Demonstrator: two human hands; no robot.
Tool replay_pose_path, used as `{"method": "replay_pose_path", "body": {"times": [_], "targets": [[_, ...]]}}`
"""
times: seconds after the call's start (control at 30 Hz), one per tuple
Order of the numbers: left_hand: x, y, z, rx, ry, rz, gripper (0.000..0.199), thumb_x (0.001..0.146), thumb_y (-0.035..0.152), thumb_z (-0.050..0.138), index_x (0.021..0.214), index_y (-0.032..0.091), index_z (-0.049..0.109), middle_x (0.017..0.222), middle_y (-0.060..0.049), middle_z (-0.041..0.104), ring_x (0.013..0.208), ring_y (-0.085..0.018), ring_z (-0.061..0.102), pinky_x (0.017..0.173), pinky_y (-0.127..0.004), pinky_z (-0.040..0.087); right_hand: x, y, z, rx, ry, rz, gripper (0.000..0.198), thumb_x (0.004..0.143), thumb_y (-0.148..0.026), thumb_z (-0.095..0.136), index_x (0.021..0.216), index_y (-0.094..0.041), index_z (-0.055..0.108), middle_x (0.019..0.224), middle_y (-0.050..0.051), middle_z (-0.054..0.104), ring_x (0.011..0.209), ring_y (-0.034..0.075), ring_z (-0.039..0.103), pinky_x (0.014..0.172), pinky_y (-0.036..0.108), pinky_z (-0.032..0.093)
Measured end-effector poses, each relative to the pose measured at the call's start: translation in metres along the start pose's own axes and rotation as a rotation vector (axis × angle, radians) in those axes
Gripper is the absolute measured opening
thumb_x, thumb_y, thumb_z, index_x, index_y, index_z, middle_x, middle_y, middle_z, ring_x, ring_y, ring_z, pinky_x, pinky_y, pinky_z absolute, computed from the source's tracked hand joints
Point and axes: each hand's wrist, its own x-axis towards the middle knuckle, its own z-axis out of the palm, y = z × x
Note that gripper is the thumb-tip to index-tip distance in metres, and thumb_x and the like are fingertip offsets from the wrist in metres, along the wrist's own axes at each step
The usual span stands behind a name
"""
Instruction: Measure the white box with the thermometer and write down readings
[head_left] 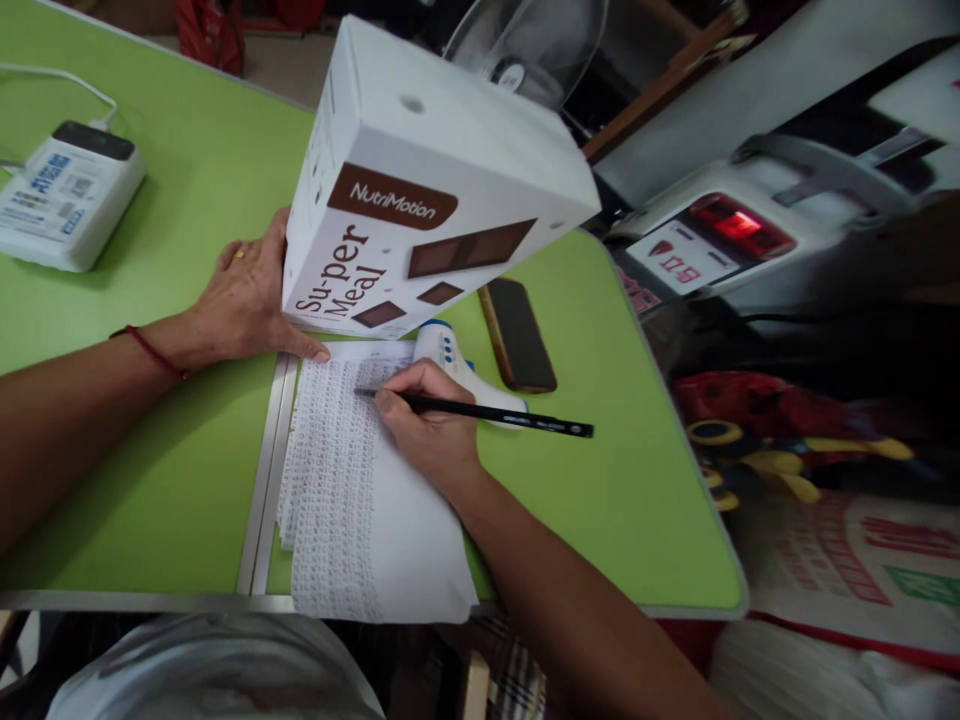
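Observation:
In my right hand (435,425) is a slim black pen (510,412), gripped near its tip, which meets a stack of paper sheets (337,500). Dense handwritten rows cover the left part of the top sheet. My left hand (247,290) lies spread on the table, its fingers against the side of a white carton (450,130) marked "NutriMotion Su-per Meal", the thumb at the paper's top left edge. Partly behind my right hand lies a white and blue forehead thermometer (442,345). To its right rests a phone in a brown case (519,335).
The green folding table (615,500) has a metal seam left of the paper. A white device with cables (71,195) sits at the far left. Beyond the right edge are a lamp-like unit with a red light (720,225) and bags (847,550). A fan (532,45) stands behind the carton.

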Motion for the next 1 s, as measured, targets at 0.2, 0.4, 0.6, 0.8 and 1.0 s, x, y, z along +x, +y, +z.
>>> {"method": "replay_pose_path", "body": {"times": [0.2, 0.4, 0.6, 0.8, 1.0], "targets": [[-0.0005, -0.0018, 0.0007, 0.009, 0.006, 0.000, 0.132, 0.052, 0.096, 0.069, 0.156, 0.026, 0.028, 0.142, -0.014, 0.054, 0.134, -0.048, 0.051, 0.119, -0.067, 0.030, 0.0006, -0.0007, 0.0007, 0.016, 0.002, 0.002, 0.009, 0.068, -0.027, 0.058, 0.062, -0.025, 0.052, 0.050, -0.007, 0.050, 0.047, 0.010, 0.040, 0.046, 0.025, 0.035], [-0.0004, -0.0004, 0.0002, 0.020, 0.004, -0.010, 0.131, 0.053, 0.096, 0.068, 0.155, 0.024, 0.030, 0.142, -0.015, 0.055, 0.136, -0.048, 0.050, 0.119, -0.068, 0.030, 0.0009, -0.0024, 0.0009, 0.000, -0.003, 0.021, 0.009, 0.067, -0.029, 0.057, 0.062, -0.025, 0.051, 0.050, -0.007, 0.051, 0.047, 0.010, 0.040, 0.046, 0.025, 0.036], [0.0000, -0.0014, 0.0007, 0.007, 0.013, 0.003, 0.131, 0.051, 0.096, 0.070, 0.156, 0.028, 0.029, 0.140, -0.013, 0.056, 0.133, -0.047, 0.053, 0.119, -0.067, 0.031, 0.0004, -0.0027, 0.0001, 0.008, -0.016, 0.028, 0.010, 0.066, -0.029, 0.057, 0.060, -0.025, 0.051, 0.048, -0.007, 0.050, 0.046, 0.009, 0.038, 0.045, 0.025, 0.033], [-0.0003, 0.0022, -0.0014, -0.004, -0.009, -0.017, 0.132, 0.052, 0.096, 0.068, 0.156, 0.024, 0.030, 0.143, -0.015, 0.054, 0.136, -0.049, 0.050, 0.120, -0.066, 0.027, 0.0005, -0.0014, -0.0002, 0.028, -0.012, 0.019, 0.009, 0.066, -0.027, 0.057, 0.060, -0.025, 0.051, 0.049, -0.007, 0.048, 0.045, 0.009, 0.037, 0.044, 0.026, 0.034], [0.0001, 0.0006, -0.0003, 0.000, 0.001, -0.011, 0.134, 0.050, 0.098, 0.067, 0.156, 0.025, 0.030, 0.145, -0.015, 0.053, 0.137, -0.048, 0.049, 0.120, -0.067, 0.028, 0.0013, -0.0001, -0.0003, -0.006, 0.009, 0.038, 0.009, 0.066, -0.026, 0.058, 0.061, -0.025, 0.051, 0.051, -0.007, 0.049, 0.049, 0.010, 0.040, 0.047, 0.026, 0.035]]}}
